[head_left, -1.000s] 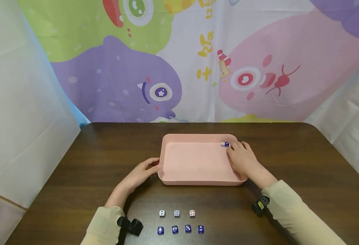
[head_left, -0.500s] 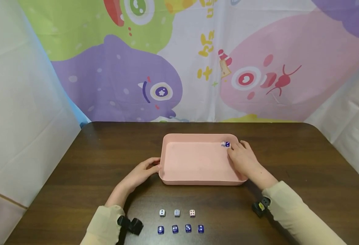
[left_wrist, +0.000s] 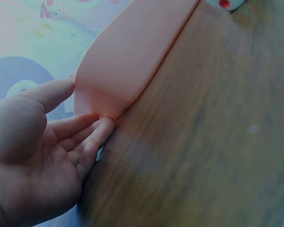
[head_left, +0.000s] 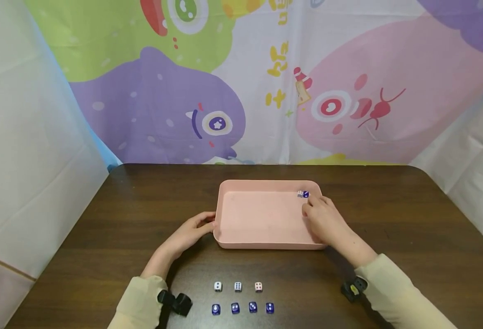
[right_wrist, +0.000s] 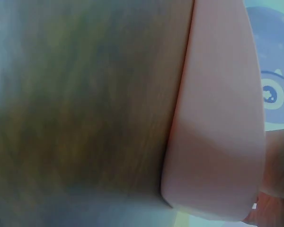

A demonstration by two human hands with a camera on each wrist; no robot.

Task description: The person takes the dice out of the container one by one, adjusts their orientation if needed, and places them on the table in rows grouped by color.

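A shallow pink tray (head_left: 262,214) lies on the brown table. My left hand (head_left: 190,233) holds its left side; in the left wrist view the thumb is at the rim and the fingertips (left_wrist: 106,125) touch the wall's lower edge. My right hand (head_left: 328,221) reaches over the tray's right side with bent fingers. What lies under those fingers is hidden; in the right wrist view the tray wall (right_wrist: 217,118) covers most of the hand. Just beyond the fingertips, a white die (head_left: 300,193) and a blue die (head_left: 306,194) sit side by side in the tray's far right corner.
In front of the tray, a row of white dice (head_left: 238,287) lies above a row of several blue dice (head_left: 253,307) on the table (head_left: 101,237). A printed curtain (head_left: 266,128) hangs behind the far edge.
My right hand has shifted slightly inward over the tray's right side, its fingers more bent. The left hand, the tray and the visible dice have stayed in place.
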